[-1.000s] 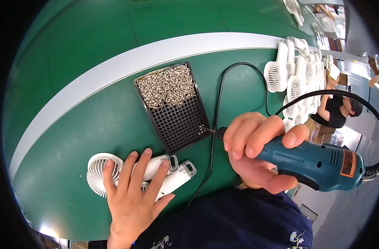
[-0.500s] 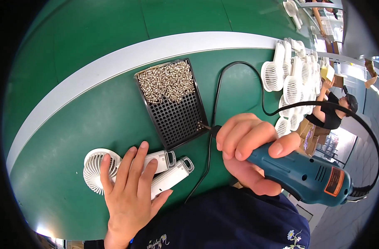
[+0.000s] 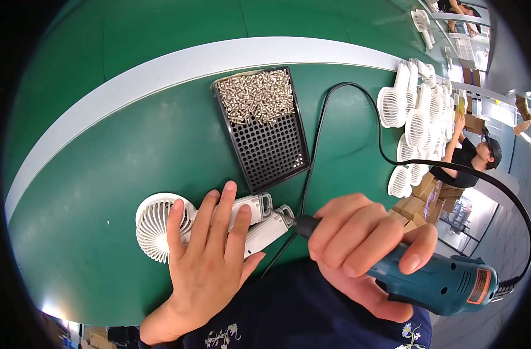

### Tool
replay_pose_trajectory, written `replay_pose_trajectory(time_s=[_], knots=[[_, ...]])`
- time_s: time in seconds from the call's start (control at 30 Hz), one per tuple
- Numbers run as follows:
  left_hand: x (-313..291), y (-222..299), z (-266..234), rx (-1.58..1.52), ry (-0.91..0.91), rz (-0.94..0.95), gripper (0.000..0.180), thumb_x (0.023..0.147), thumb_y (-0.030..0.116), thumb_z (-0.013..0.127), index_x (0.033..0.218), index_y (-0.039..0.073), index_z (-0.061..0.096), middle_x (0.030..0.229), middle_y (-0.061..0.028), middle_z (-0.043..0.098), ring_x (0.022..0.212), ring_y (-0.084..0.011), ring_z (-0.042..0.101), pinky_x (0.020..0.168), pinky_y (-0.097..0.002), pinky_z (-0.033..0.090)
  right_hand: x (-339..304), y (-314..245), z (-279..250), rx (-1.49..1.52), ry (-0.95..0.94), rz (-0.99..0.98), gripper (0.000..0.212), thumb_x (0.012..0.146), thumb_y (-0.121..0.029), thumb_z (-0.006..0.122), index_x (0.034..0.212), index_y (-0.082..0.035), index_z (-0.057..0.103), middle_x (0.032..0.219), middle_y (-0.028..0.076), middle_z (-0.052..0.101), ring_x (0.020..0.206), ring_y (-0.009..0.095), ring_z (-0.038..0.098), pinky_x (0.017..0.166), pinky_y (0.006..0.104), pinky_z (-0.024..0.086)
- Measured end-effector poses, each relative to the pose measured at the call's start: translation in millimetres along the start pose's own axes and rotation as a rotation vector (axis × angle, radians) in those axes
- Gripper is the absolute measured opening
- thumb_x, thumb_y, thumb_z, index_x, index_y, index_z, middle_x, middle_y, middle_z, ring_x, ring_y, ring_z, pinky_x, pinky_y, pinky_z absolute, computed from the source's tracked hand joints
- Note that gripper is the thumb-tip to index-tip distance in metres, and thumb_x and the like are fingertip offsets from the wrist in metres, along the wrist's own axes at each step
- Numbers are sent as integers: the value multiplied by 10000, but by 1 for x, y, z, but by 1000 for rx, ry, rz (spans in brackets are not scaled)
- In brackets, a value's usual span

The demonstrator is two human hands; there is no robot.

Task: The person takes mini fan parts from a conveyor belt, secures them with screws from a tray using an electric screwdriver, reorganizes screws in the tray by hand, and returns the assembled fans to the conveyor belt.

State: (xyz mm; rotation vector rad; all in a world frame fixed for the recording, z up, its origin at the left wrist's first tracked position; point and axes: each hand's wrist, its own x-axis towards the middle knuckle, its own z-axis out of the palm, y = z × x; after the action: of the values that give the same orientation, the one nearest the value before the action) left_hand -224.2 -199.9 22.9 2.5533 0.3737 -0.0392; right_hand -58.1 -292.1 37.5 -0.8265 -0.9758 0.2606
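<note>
Right grip (image 3: 358,247) clasped the electric screwdriver (image 3: 454,282), left grip (image 3: 210,264) splayed over handheld fans (image 3: 156,228) I judged light, rigid, best held by their handles.

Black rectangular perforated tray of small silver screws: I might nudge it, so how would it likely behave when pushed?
The black tray is probably stiff, as its raised rim shows no sag. Wide and flat, it would likely slide rather than tip. The silver screws, heaped loose toward the far end, may scatter if jolted.

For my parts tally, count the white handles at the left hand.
2: an upper handle near the black tray, a second handle just below; the left hand may hide more.
</note>
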Motion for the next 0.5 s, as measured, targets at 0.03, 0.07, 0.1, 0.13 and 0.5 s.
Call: replay_pose_trajectory(time_s=[0.03,0.07,0.1,0.13,0.5], knots=[[1,0,1,-9,4,1,646,795,423,754,1267,20,576,1476,-179,533,1297,-320,553,1170,-632,253,-2,1,-1,-1,1,2,574,939,-518,699,1218,-91,436,723,44,562,418,129,495,374,273,453],[-3,0,-2,-3,2,-18,646,795,423,754,1267,20,576,1476,-179,533,1297,-320,553,1170,-632,253,-3,3,3,22,-25,15,585,936,-524,700,1222,-92,428,726,47,562,419,131,494,375,276,455],[-3,1,-1,-4,13,-14,631,799,421,749,1258,21,584,1473,-177,537,1294,-318,555,1171,-631,253,-3,4,3,28,-52,22,597,933,-531,701,1225,-92,420,728,51,563,419,134,493,376,279,457],[-3,1,0,-4,25,-10,616,803,418,744,1250,23,591,1471,-175,541,1291,-317,558,1172,-631,254,-4,5,2,30,-54,24,597,933,-531,701,1225,-92,420,728,51,563,419,134,493,376,279,457],[-6,0,3,-18,25,-22,579,806,411,737,1238,50,603,1467,-162,553,1285,-301,572,1178,-617,260,-11,14,0,11,-145,33,645,911,-564,719,1216,-89,406,744,72,560,439,168,512,392,302,486]])
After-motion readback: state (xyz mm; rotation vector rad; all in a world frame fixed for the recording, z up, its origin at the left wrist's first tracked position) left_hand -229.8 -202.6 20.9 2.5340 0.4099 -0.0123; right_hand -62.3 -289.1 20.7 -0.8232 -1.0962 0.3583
